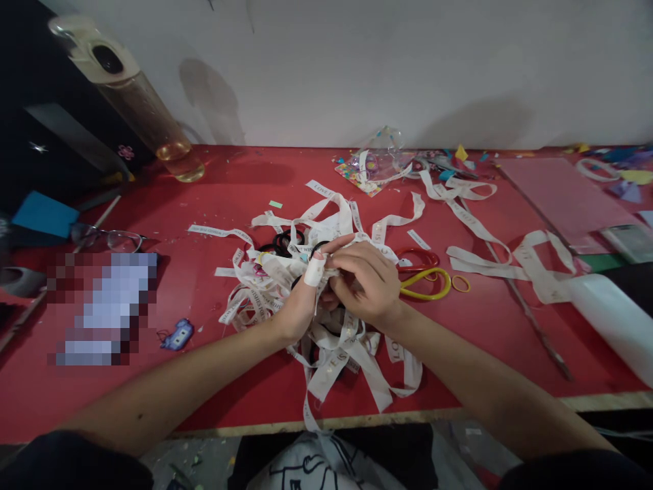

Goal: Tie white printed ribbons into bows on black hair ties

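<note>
Both hands meet over a tangled pile of white printed ribbons [367,364] in the middle of the table. My left hand [300,306] is closed on a piece of white ribbon, and a white strip covers part of it near the thumb. From the right, my right hand [370,279] pinches at the same ribbon, its fingers bent together. The exact spot between the fingertips is partly hidden. Black hair ties [288,241] lie in the pile just beyond my left hand. Scissors with yellow and red handles [428,284] rest beside my right wrist.
At left are a blurred-out phone-like object [109,306], glasses [125,240], a small blue charm [178,335] and a tall bottle [153,126]. Loose ribbon [474,224], a thin rod [535,327] and a white roll [607,316] lie right. The red table [229,401] meets a wall behind.
</note>
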Demonstrator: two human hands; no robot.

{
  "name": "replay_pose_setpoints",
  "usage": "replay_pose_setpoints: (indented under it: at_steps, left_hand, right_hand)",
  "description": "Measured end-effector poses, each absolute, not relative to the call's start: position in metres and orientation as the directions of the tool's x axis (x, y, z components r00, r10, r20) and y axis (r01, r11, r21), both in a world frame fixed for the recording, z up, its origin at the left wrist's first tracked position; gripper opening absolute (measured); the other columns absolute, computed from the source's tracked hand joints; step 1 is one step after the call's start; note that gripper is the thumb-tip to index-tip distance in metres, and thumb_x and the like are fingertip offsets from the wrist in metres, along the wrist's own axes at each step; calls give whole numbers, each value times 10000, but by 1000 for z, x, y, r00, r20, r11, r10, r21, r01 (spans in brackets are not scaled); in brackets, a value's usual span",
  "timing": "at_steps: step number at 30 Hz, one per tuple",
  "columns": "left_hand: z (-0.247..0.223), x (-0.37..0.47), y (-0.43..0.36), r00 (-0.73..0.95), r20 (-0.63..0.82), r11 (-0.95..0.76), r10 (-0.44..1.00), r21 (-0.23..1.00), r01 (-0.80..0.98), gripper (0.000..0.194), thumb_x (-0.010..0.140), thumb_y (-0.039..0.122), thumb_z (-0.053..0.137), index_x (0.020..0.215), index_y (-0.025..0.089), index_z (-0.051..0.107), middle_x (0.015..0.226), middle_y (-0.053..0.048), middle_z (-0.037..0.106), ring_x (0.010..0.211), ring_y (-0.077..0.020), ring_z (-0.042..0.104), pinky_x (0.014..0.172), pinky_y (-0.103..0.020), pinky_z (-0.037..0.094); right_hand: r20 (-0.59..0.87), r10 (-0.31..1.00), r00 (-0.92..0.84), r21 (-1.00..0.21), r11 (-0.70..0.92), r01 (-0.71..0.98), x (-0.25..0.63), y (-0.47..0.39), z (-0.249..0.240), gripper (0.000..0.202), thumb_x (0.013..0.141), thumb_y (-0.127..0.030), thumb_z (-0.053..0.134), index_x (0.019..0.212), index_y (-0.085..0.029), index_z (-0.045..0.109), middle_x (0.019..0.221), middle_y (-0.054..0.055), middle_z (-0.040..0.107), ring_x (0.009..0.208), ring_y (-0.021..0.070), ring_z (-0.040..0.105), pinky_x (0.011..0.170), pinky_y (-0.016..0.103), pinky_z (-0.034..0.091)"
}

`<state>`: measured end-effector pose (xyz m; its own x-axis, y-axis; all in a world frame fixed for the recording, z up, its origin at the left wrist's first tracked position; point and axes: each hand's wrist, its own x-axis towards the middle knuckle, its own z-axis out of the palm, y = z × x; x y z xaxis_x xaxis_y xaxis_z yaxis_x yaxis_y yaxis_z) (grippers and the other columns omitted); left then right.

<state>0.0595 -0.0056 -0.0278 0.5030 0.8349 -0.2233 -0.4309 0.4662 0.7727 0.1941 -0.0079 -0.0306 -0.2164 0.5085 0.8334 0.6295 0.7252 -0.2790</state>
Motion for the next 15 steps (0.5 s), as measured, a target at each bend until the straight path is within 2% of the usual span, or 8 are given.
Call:
replay_pose_setpoints:
  at_steps: [4, 7, 10, 13, 15]
  left_hand:
    - [-28, 61, -4, 520, -216, 470, 826, 773, -426, 567, 836, 635, 624, 1202, 202, 652, 682, 31, 490, 537, -64, 332, 467, -163, 280]
    - [-28, 61, -4, 524, -228, 483, 821, 766, -424, 573, 820, 646, 633, 1161, 186, 661, 680, 33, 474, 536, -67, 317, 475, -178, 283]
    - [-29, 58, -6, 515, -258, 492, 818, 778, -390, 557, 799, 653, 656, 1043, 153, 673, 656, 41, 442, 558, -75, 334, 506, -193, 311]
    - [-32, 56, -8, 523, -324, 529, 788, 792, -305, 566, 753, 673, 691, 876, 123, 649, 661, 29, 472, 582, -81, 372, 528, -208, 338]
    - [-33, 57, -9, 530, -329, 534, 782, 792, -295, 570, 744, 678, 695, 849, 120, 641, 660, 27, 474, 587, -83, 373, 539, -214, 348]
  right_hand:
    - [844, 487, -223, -261, 738, 622, 195, -8, -28, 237, 828, -47, 597, 1015, -190, 628, 903, 70, 728, 834, 211, 674, 761, 373, 580]
    - [844, 483, -233, -259, 746, 613, 194, -8, -27, 252, 821, -38, 604, 1021, -189, 626, 912, 70, 725, 846, 210, 674, 774, 375, 582]
    - [867, 452, -208, -246, 753, 611, 192, -9, -28, 268, 803, -13, 591, 990, -201, 624, 871, 51, 703, 814, 197, 662, 738, 361, 581]
    - [888, 423, -179, -235, 753, 615, 190, -8, -29, 266, 802, -1, 580, 942, -223, 623, 828, 30, 671, 784, 184, 646, 691, 341, 572]
    - [893, 418, -169, -236, 753, 614, 188, -8, -30, 253, 803, -4, 602, 917, -229, 620, 822, 24, 663, 781, 181, 643, 683, 337, 568]
